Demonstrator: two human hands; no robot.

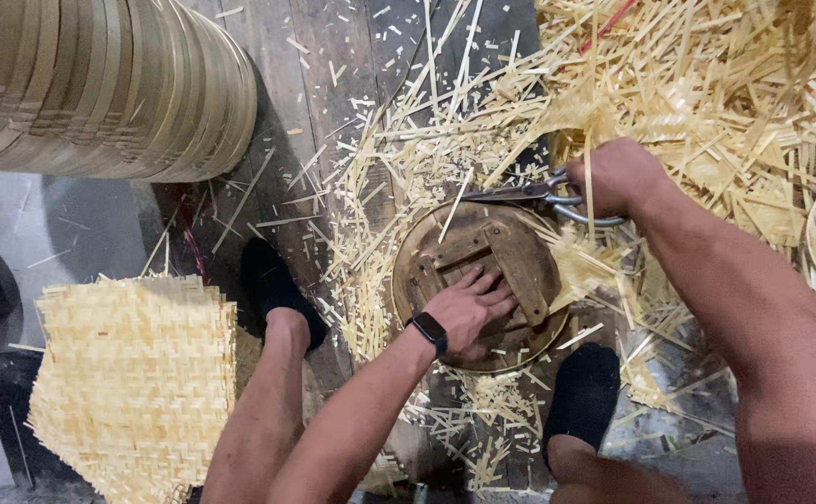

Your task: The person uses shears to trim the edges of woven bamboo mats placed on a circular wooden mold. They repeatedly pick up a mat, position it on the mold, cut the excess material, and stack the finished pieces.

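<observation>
Left hand: the left hand (473, 308), a black watch (429, 329) at its wrist, lies flat with fingers spread on the round wooden frame with crossed slats (511, 252) — pressing, not gripping.
Right hand: the right hand (616, 175) is closed through the loops of the grey metal scissors (529, 194); blades point left over the frame's far rim, apparently nearly closed.
Work piece: pale woven bamboo mat (571, 266) pokes out under the frame's right edge, on the dark plank floor (333, 56) between the two black-socked feet (282, 285).
Doing it well: keep the palm's weight centred so the frame cannot slide — I judge the cut should follow the rim closely.
Around: heap of bamboo offcuts (707, 84), stacked bamboo hoops (100, 84), pile of square woven mats (133, 373).
</observation>
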